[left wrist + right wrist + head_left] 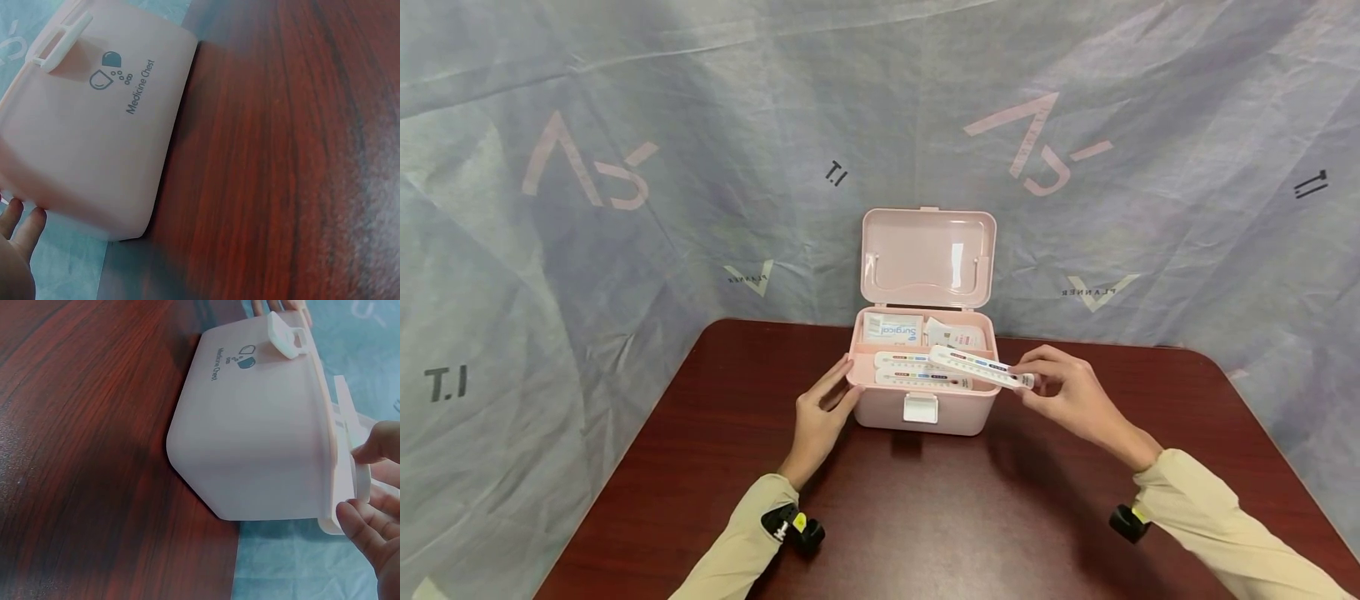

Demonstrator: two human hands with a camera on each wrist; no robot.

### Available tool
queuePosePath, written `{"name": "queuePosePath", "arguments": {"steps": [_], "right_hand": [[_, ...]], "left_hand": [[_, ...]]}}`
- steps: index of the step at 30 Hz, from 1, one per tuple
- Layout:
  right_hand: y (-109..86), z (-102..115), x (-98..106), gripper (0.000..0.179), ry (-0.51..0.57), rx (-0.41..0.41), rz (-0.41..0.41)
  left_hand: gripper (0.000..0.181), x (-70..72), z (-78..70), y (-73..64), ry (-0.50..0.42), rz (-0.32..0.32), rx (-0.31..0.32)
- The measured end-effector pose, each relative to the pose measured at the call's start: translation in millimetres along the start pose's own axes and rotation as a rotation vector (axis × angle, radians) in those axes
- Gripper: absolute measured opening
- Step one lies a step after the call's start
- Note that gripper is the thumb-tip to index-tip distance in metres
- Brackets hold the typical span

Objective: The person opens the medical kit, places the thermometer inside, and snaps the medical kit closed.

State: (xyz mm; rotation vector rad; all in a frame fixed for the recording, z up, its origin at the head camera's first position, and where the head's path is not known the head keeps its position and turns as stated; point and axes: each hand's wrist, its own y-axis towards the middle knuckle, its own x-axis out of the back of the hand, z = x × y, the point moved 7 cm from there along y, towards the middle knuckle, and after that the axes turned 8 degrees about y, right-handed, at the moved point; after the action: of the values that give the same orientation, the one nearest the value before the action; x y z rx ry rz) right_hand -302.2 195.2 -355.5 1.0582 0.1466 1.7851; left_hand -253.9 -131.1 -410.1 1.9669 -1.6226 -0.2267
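Note:
A pink medicine chest (pixel 880 410) stands on the table with its lid raised. My right hand (pixel 1067 396) pinches one end of a white thermometer (pixel 970 363) with coloured marks, slanting over the box's right rim. Two similar thermometers lie in the front compartment: a rear one (pixel 895 360) and a front one (pixel 917 378). At the box's left edge, my left hand (pixel 820 417) touches the rim and side with fairly straight fingers. In the left wrist view, fingertips (pixel 28 228) rest against the chest's side (pixel 125 156). The right wrist view shows the thermometer (pixel 361 478) edge-on between thumb and fingers.
Behind a divider, the rear compartments hold a packet marked Surgical (pixel 891 328) and white packets (pixel 955 335). The raised lid (pixel 928 258) stands at the back. A white latch (pixel 921 408) hangs at the front. Grey printed cloth (pixel 775 208) borders the dark red-brown table (pixel 940 517).

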Motion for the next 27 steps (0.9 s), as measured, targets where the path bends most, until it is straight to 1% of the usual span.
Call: {"name": "queuePosePath", "arguments": {"steps": [8,17,27], "right_hand": [[7.0,2.8,-4.3,0.023,0.008,0.015,0.01],[10.9,2.1,-8.0,0.023,0.022,0.024,0.02],[13.3,3.5,-11.9,0.022,0.015,0.042,0.038]], "left_hand": [[0.044,0.2,-0.6,0.4,0.015,0.004,0.01],[0.043,0.0,-0.1,0.8,-0.019,0.002,-0.008],[0.044,-0.4,1.6,-0.2,-0.034,0.009,0.001]]}}
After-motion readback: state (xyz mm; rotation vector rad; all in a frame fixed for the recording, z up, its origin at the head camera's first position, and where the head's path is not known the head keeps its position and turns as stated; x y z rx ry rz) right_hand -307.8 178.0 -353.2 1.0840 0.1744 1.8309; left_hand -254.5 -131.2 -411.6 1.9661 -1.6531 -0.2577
